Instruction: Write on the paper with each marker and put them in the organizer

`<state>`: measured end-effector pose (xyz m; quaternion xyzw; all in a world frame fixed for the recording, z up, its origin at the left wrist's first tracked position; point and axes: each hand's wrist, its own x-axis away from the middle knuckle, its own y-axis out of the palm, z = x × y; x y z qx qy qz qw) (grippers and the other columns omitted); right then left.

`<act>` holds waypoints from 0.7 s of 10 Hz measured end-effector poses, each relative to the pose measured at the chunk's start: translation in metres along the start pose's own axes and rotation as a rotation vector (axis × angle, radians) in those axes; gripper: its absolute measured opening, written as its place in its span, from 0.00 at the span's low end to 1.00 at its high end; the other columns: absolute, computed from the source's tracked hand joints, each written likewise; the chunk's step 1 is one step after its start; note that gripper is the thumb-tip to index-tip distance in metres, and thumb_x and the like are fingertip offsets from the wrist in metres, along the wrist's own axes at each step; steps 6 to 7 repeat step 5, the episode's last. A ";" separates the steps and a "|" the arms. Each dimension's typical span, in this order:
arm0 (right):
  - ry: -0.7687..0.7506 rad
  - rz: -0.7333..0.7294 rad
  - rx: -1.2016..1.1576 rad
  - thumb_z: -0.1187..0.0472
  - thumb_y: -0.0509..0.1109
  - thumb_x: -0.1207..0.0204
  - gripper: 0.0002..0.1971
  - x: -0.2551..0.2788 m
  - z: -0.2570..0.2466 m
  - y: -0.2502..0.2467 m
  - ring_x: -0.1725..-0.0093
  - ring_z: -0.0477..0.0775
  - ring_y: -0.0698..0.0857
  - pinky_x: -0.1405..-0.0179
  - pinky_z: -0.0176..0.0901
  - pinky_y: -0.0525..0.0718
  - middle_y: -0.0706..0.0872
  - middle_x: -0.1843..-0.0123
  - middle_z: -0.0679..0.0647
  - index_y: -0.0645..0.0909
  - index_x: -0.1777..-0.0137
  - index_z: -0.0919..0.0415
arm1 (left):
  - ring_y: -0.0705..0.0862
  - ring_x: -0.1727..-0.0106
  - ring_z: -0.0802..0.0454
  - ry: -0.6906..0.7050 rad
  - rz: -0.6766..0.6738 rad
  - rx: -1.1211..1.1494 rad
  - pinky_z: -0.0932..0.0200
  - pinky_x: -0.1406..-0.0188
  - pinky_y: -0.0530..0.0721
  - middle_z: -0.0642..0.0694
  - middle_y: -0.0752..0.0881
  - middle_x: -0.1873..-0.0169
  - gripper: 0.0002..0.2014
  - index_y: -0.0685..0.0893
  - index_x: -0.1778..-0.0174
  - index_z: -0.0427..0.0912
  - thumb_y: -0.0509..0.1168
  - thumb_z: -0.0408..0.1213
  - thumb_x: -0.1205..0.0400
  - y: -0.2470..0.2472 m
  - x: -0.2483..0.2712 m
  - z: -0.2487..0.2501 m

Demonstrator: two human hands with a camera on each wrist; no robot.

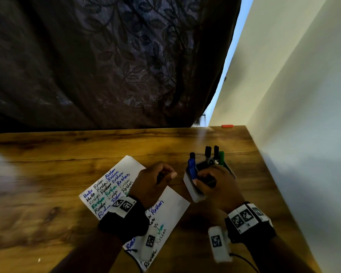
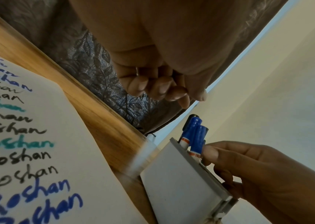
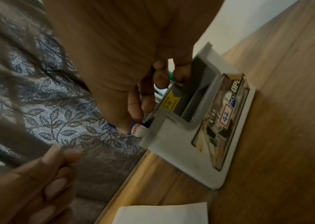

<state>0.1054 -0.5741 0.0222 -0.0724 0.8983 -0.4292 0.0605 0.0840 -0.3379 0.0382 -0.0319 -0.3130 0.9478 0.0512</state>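
Wooden table [image 1: 67,154] beneath a leaf-patterned curtain [image 1: 106,56]: the right hand [image 1: 219,184] clamps its grip on the grey organizer [image 1: 191,189], thumb on a blue marker [image 1: 192,168] standing inside. The left hand [image 1: 154,180] hovers curled, seemingly empty, above the paper [image 1: 175,203]. The organizer looks tipped; a slip could spill the markers [image 1: 208,152].

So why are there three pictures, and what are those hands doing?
No machine here: the grips are a person's two bare hands. One camera sits on the head, looking down. One sits on each wrist, at those black bands. On the wooden table lies a paper covered in coloured writing. The right grip holds the grey organizer, where markers stand, with its thumb beside a blue marker. The left grip is curled near the paper, and I see nothing in it.
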 end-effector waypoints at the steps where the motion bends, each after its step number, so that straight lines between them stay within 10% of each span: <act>1: -0.007 0.043 -0.011 0.46 0.77 0.30 0.10 0.002 -0.004 -0.004 0.53 0.34 0.79 0.56 0.22 0.73 0.80 0.51 0.39 0.86 0.52 0.46 | 0.84 0.58 0.68 0.002 0.004 -0.017 0.72 0.61 0.76 0.59 0.87 0.60 0.08 0.83 0.49 0.57 0.64 0.54 0.17 -0.004 -0.001 0.003; 3: -0.026 0.108 -0.036 0.41 0.71 0.30 0.12 0.001 -0.020 -0.014 0.53 0.37 0.83 0.54 0.41 0.88 0.79 0.48 0.39 0.83 0.48 0.42 | 0.81 0.56 0.66 0.117 0.033 -0.085 0.71 0.59 0.75 0.60 0.84 0.58 0.06 0.82 0.47 0.56 0.62 0.51 0.15 -0.022 -0.001 0.007; 7: -0.196 0.213 0.033 0.40 0.70 0.29 0.18 -0.021 -0.062 -0.042 0.40 0.43 0.76 0.41 0.43 0.80 0.79 0.41 0.41 0.80 0.40 0.43 | 0.80 0.50 0.64 0.301 0.169 -0.160 0.65 0.51 0.79 0.56 0.82 0.49 0.14 0.82 0.43 0.52 0.62 0.55 0.17 -0.070 -0.016 0.019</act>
